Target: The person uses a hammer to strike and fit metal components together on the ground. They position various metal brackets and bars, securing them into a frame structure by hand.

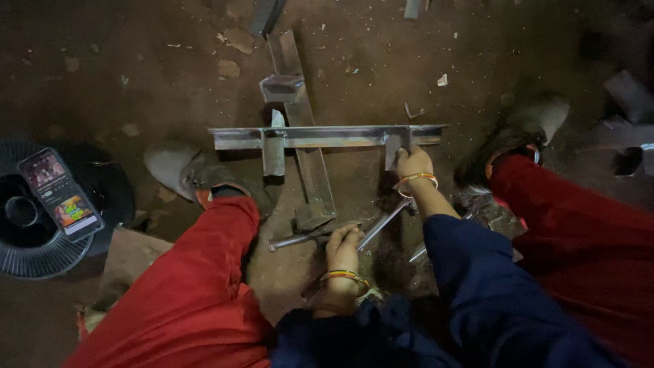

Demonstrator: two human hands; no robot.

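I squat over a dirt floor in red trousers and dark blue sleeves. A long steel angle bar [327, 136] lies crosswise in front of me, over a flat steel strip [310, 163] that runs away from me. My right hand [413, 163] grips a short steel piece [395, 146] standing against the bar's right part. My left hand [343, 247] is closed on a metal rod-like tool [300, 238] lying on the ground; another rod [383, 223] crosses beside it. Both wrists carry bangles. A second short bracket [274, 150] hangs off the bar's left part.
A smartphone [60, 194] with a lit screen rests on a round wire spool [34, 218] at the left. My shoes [197, 174] [524, 129] flank the work. Steel offcuts [281, 87] lie further out, and more metal pieces [627, 136] sit at the right edge.
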